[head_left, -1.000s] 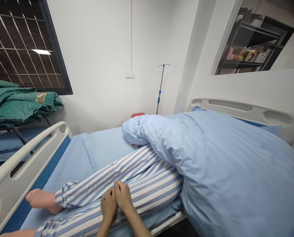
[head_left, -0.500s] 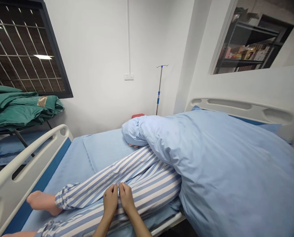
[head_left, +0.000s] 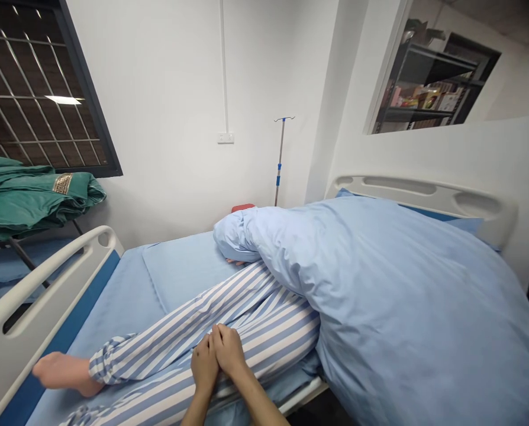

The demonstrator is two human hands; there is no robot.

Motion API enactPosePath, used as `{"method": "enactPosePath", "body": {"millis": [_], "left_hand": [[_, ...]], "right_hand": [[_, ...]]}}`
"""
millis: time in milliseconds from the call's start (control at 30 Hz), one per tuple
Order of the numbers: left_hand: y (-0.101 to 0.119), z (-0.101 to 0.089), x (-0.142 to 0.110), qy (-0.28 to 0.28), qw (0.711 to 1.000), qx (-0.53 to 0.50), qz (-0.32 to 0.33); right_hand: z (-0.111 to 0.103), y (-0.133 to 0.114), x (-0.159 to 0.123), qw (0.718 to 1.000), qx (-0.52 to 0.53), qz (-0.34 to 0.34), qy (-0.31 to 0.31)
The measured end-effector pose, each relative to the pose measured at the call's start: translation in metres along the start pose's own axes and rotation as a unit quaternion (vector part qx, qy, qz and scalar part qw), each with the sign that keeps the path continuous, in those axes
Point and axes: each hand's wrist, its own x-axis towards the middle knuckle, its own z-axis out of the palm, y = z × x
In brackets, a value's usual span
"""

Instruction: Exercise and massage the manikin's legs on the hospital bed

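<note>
My left hand (head_left: 205, 362) and my right hand (head_left: 228, 349) are pressed together in front of me, with their fingers curled closed. The right hand slightly overlaps the left, and nothing shows in either. Behind them are the blue-and-white striped trousers (head_left: 277, 331) of a person lying on a bed. One of that person's bare feet (head_left: 64, 373) points toward the footboard. A light-blue quilt (head_left: 380, 284) covers the person's upper body, and a few fingertips (head_left: 235, 261) peek out under its folded edge.
The bed has a cream footboard (head_left: 47, 278) at left and a headboard (head_left: 424, 189) at right. An IV pole (head_left: 280, 160) and a red object (head_left: 243, 207) stand behind it. Folded green fabric (head_left: 34, 201) rests on a rack at left; shelves (head_left: 424, 89) show through an opening.
My hands have come closer together, the right now overlapping the left. The view has turned slightly right, so the surroundings sit further left. The quilt and the lying person look unchanged.
</note>
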Motion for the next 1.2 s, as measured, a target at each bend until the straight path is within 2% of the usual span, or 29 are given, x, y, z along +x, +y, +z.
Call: {"method": "enactPosePath", "body": {"millis": [133, 200, 300, 433, 567, 633, 733, 833, 933, 1067, 1133, 1200], "left_hand": [[0.007, 0.000, -0.005, -0.023, 0.999, 0.041, 0.012], [0.007, 0.001, -0.006, -0.012, 0.998, 0.057, 0.037], [0.007, 0.001, -0.006, -0.005, 0.998, 0.039, 0.042], [0.023, 0.002, -0.004, 0.023, 0.995, -0.075, 0.061], [0.047, 0.012, -0.006, 0.084, 0.969, -0.230, 0.022], [0.051, 0.020, -0.008, 0.085, 0.966, -0.245, 0.008], [0.046, 0.032, -0.010, 0.072, 0.978, -0.196, 0.005], [0.037, 0.038, -0.008, 0.060, 0.986, -0.156, 0.015], [0.034, 0.038, -0.006, 0.044, 0.991, -0.121, 0.021], [0.037, 0.037, -0.008, 0.020, 0.994, -0.098, 0.035], [0.039, 0.036, -0.010, 0.016, 0.995, -0.090, 0.035], [0.041, 0.036, -0.011, 0.022, 0.996, -0.085, 0.025]], "right_hand": [[-0.018, 0.003, -0.002, 0.997, -0.064, -0.043, -0.010], [-0.017, 0.011, -0.005, 0.997, -0.077, -0.033, -0.006], [-0.012, 0.023, -0.008, 0.997, -0.071, -0.010, 0.013], [-0.012, 0.028, -0.005, 0.999, 0.032, 0.001, 0.019], [-0.019, 0.029, 0.000, 0.984, 0.172, 0.028, 0.026], [-0.021, 0.030, 0.001, 0.975, 0.213, 0.045, 0.032], [-0.020, 0.032, 0.002, 0.972, 0.228, 0.049, 0.035], [-0.019, 0.032, 0.003, 0.978, 0.198, 0.049, 0.038], [-0.025, 0.026, 0.003, 0.994, 0.092, 0.050, 0.035], [-0.042, 0.018, 0.000, 0.995, -0.088, -0.027, 0.029], [-0.047, 0.020, 0.000, 0.991, -0.120, -0.045, 0.023], [-0.048, 0.027, -0.001, 0.991, -0.126, -0.034, 0.023]]}}
